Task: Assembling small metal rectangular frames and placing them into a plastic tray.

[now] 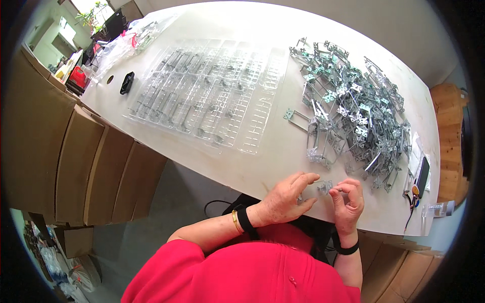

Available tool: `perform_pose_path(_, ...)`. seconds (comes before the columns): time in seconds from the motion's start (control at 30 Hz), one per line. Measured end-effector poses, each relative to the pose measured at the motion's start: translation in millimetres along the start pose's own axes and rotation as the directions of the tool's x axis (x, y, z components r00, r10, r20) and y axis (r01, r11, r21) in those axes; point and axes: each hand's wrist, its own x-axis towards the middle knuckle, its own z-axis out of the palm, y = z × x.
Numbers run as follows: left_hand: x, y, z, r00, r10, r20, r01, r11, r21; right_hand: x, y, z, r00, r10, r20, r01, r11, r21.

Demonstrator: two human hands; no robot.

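Head view: left hand parted, right hand pinched, metal bracket between them too small to read.

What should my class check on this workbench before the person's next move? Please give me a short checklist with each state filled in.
1. Both hands in view: ok. The left hand and right hand are at the near edge of the table.
2. Small metal part visible: ok. It shows between the hands.
3. Firm grip on that part: cannot tell. The fingers hide the contact.
4. Loose metal parts sorted: not ok. The pile lies jumbled.
5. Clear plastic trays on the table: ok. They lie left of the pile, with metal parts in them.
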Motion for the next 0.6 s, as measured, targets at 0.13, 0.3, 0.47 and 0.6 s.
perform_pose_path(0.13,0.4,2.4,-2.0,0.999,-0.037,0.026,0.037,0.999,0.002,1.0,-1.2,1.2,1.0,0.005,-0.017,-0.005,1.0,0.027)
perform_pose_path(0.3,-0.1,-0.8,0.0,1.0,0.009,0.013,-0.009,1.0,0.022,-0.4,1.7,0.1,1.0,0.015,-0.006,-0.015,0.999,0.029)
perform_pose_path(0.47,-0.8,0.0,-0.6,1.0,0.001,0.006,-0.001,1.0,0.012,-1.1,1.0,1.9,0.999,0.04,-0.006,-0.04,0.998,0.052)
perform_pose_path(0.6,-0.8,-0.9,-0.4,1.0,0.006,0.015,-0.006,1.0,0.007,-1.7,4.8,1.6,1.0,0.023,-0.022,-0.022,0.998,0.056)
